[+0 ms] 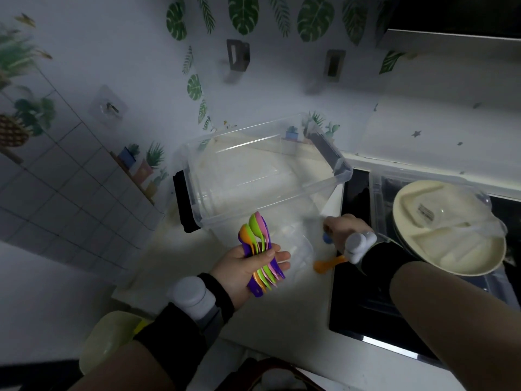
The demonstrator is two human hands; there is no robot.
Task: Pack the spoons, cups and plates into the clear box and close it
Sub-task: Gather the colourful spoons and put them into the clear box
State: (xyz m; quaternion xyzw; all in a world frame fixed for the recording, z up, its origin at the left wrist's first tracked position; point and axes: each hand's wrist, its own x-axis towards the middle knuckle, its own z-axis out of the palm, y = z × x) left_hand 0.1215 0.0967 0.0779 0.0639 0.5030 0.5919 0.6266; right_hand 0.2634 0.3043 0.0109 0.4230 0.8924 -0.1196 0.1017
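Observation:
My left hand [248, 268] grips a bundle of several plastic spoons [259, 249], purple, orange, green and pink, held just in front of the clear box. The clear box [197, 170] stands open on the counter, with black latch handles at its left and right ends, and looks empty. My right hand [342, 227] is to the right of the box's front corner, closed on an orange spoon [328, 263] whose bowl points toward me; something small and blue shows at the fingers. Cream divided plates [451, 238] lie stacked on the right, on top of the clear lid [377, 193].
A black cooktop [363, 300] fills the counter's right side under the lid and plates. A pale yellow-green container [110, 334] sits low at the left. The tiled wall with plant stickers stands close behind the box. A brown bag edge shows at the bottom.

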